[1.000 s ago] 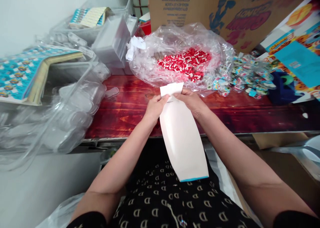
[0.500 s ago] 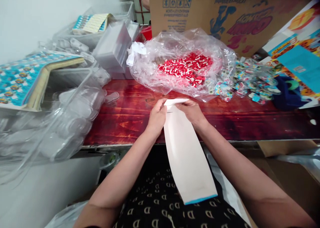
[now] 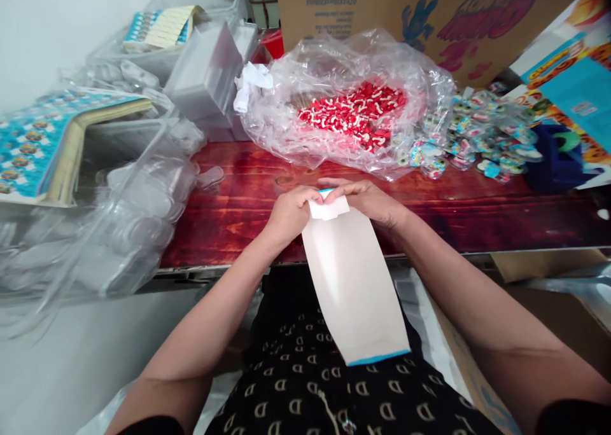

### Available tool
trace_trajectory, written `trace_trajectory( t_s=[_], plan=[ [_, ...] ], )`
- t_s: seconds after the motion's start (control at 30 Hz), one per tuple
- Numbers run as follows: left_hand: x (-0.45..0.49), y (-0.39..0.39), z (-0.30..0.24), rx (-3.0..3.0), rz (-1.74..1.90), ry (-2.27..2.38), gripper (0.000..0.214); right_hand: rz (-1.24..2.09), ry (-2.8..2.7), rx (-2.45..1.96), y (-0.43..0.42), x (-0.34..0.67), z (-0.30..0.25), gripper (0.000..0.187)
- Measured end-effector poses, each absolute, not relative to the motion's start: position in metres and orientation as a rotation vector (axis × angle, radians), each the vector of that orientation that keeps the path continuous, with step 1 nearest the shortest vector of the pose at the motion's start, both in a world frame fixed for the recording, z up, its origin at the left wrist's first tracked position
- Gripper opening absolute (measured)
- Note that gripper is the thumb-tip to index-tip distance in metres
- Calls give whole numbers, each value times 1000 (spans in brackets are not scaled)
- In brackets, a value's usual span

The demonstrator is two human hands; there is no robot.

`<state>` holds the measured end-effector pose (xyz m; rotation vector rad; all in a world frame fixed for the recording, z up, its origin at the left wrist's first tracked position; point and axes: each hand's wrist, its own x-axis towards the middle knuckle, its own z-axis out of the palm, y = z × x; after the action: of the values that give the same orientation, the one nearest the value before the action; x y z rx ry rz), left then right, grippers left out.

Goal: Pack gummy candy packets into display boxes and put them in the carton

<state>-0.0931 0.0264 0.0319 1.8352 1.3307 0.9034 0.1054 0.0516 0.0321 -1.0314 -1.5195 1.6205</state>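
A long white cardboard sheet (image 3: 356,282) with a blue lower edge hangs from both hands, over the table's front edge and toward my lap. Its top end is folded over in a short white flap, and a strip of blue shows at the fold. My left hand (image 3: 292,212) pinches the fold's left side. My right hand (image 3: 370,200) grips the right side, its thumb pressing on the flap close to the left thumb. Fingers behind the cardboard are partly hidden.
Beyond my hands lies a clear plastic bag (image 3: 281,139) of red and white candies (image 3: 356,114). Several small wrapped packs (image 3: 496,130) and a dark blue tape dispenser (image 3: 556,158) are at right. Clear plastic pieces (image 3: 138,200) and printed sheets (image 3: 42,142) crowd the left; a carton (image 3: 372,9) stands behind.
The top flap has been bent down toward me, and blue now shows at the fold. My thumbs have come closer together on it. The whole view has shifted slightly.
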Motion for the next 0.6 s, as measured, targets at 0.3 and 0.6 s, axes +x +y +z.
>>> trace_trajectory(
  t_s=[0.3, 0.6],
  plan=[
    [-87, 32, 50, 2044, 622, 1536, 18, 1351, -1426, -1300, 52, 96, 23, 25],
    [-88, 38, 52, 2181, 399, 1551, 24, 1582, -1206, -1282, 39, 108, 27, 40]
  ],
)
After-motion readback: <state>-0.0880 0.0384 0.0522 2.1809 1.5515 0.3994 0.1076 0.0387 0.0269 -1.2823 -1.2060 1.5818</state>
